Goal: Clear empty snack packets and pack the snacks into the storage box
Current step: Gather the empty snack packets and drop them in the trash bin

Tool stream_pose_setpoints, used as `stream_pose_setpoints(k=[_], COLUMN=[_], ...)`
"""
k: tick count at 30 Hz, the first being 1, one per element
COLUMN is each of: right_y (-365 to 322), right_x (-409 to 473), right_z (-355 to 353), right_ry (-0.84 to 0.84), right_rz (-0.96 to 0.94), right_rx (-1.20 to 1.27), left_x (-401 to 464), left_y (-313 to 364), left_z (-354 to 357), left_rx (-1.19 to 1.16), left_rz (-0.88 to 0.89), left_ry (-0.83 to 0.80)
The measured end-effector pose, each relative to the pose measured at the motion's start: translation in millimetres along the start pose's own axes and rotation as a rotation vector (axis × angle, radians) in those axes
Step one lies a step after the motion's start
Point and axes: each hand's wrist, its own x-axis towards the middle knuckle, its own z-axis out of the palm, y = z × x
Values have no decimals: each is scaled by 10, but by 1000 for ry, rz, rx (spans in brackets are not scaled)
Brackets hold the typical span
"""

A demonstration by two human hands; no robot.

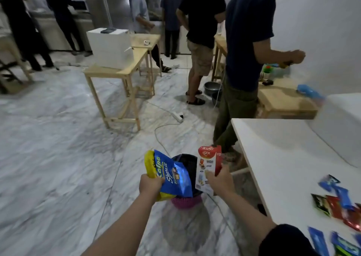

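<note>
My left hand (150, 184) grips a blue Kalpa snack packet (172, 174) together with a yellow packet (150, 162) behind it. My right hand (219, 179) holds a red and white Astor box (208, 167). Both are held just above a pink waste bin with a black liner (186, 202) on the floor; the packets hide most of its opening. To the right, several snack packets (340, 206) in blue, red and green lie on the white table (283, 158). A large white storage box (343, 126) stands at the table's far right, blurred.
A person in dark clothes (242, 64) stands close beyond the white table's corner. A power strip and cable (178, 117) run across the marble floor toward the bin. A wooden table (119, 72) with a white box stands ahead to the left. Other people stand at the back.
</note>
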Motion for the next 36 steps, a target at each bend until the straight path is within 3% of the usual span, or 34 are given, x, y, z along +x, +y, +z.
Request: stream_pose_setpoints(k=[11,17,26,36], right_y=[284,430,887,1194], right_x=[1419,2089,3145,3480], right_z=[669,1123,1756,1865], right_ry=[-77,-69,-167,-407], right_rz=[244,416,506,654], right_rx=[-69,-125,-221,-330], left_x=[1208,1979,3026,3256], left_y=[9,56,-253,-553], left_z=[831,1397,2123,2335], left_rx=[179,335,450,541], left_rz=[-164,-155,-115,-340], left_ry=[78,-21,-182,-273])
